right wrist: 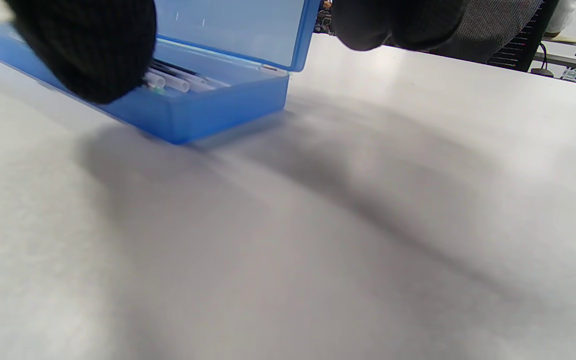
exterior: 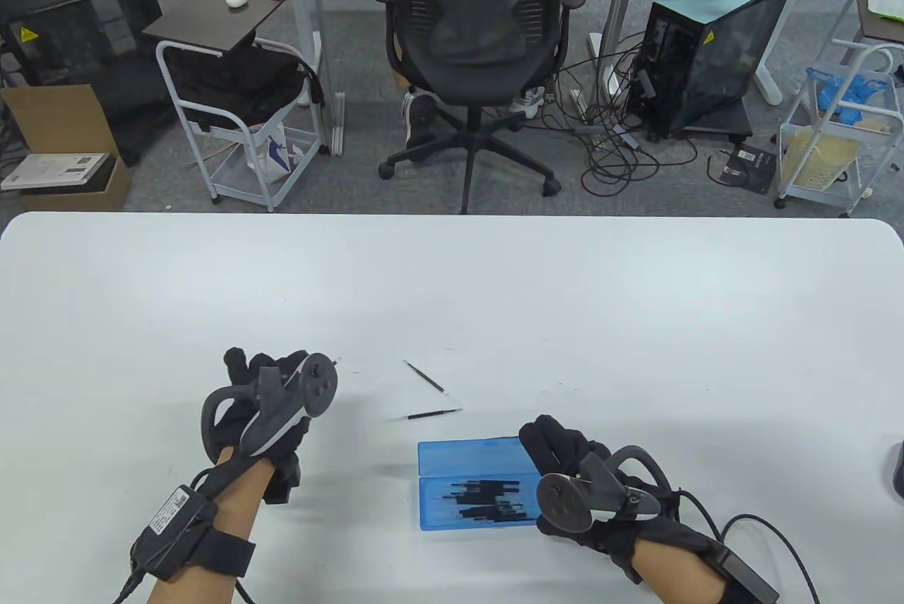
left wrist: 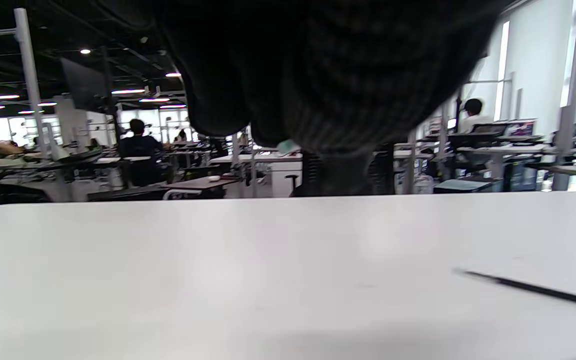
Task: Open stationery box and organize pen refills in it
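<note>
Right hand (exterior: 565,452) down at the right end of the blue stationery box (exterior: 474,484), fingers curled over the box's corner, thumb tip hanging at the front wall in the right wrist view and the other fingertips up behind the raised lid (right wrist: 228,30). Touching or just hovering: cannot tell from these angles, so grip unclear. Box sitting open near the front edge of the white counter (exterior: 452,293), lid tipped back on its far side, a pile of black pen refills (exterior: 487,499) inside the tray. White refill ends peeking out beside the thumb in the right wrist view.

Left hand (exterior: 272,395) well over to the left of the box, raised off the counter, tracker on its back facing the camera. Fingers bunched and curled; a thin pale tip poking out near the tracker's top edge, too small to name. Whether anything is held: cannot tell.

Two loose refills lying on the counter between the hands, beyond the box: one slanted refill (exterior: 425,376) farther out, one nearly level refill (exterior: 432,413) just behind the lid. Apart from each other, apart from the box.

Across the floor past the counter: black office chair (exterior: 474,32), computer tower (exterior: 706,53) with tangled cables, white wire cart (exterior: 240,131).
</note>
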